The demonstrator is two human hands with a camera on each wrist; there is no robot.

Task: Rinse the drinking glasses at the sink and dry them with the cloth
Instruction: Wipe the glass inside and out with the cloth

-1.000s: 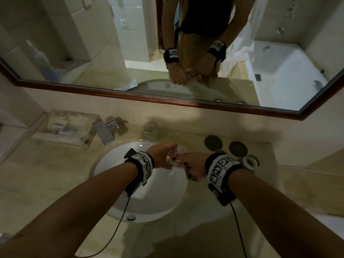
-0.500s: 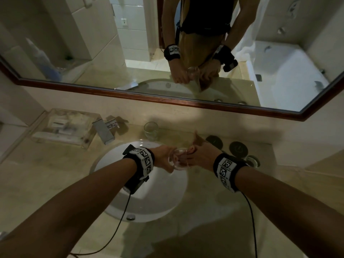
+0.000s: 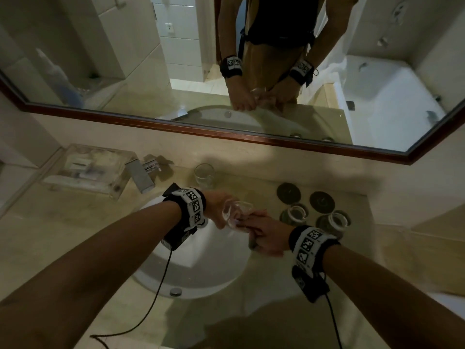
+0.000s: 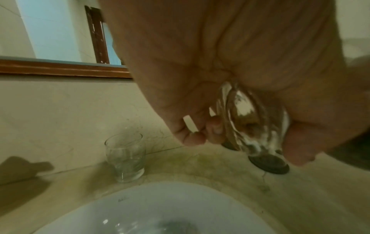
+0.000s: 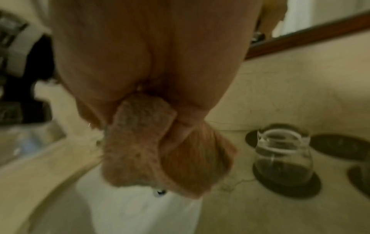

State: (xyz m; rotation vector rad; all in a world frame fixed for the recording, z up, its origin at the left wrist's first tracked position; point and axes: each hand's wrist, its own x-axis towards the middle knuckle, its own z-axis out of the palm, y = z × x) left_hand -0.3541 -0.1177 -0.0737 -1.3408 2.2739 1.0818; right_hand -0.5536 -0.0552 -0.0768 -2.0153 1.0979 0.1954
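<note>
Over the sink, my left hand (image 3: 218, 211) grips a clear drinking glass (image 3: 235, 213) tilted on its side; the left wrist view shows its base (image 4: 252, 123) between my curled fingers. My right hand (image 3: 268, 234) meets the glass at its mouth and grips a bunched tan cloth (image 5: 140, 142). How far the cloth reaches into the glass is hidden. Another glass (image 3: 204, 175) stands upright on the counter behind the basin. Two more glasses (image 3: 297, 214) (image 3: 336, 221) sit on dark coasters at the right.
The white basin (image 3: 201, 270) lies under my hands, with the faucet (image 3: 141, 176) at its back left. A clear acrylic tray (image 3: 88, 170) sits farther left. Two bare dark coasters (image 3: 288, 193) (image 3: 322, 201) lie behind the right-hand glasses. A framed mirror (image 3: 226, 133) runs above the counter.
My right hand has twisted at the glass, thumb up half a second ago and now rolled back, lower and to the right. My left hand kept its grip on the glass.
</note>
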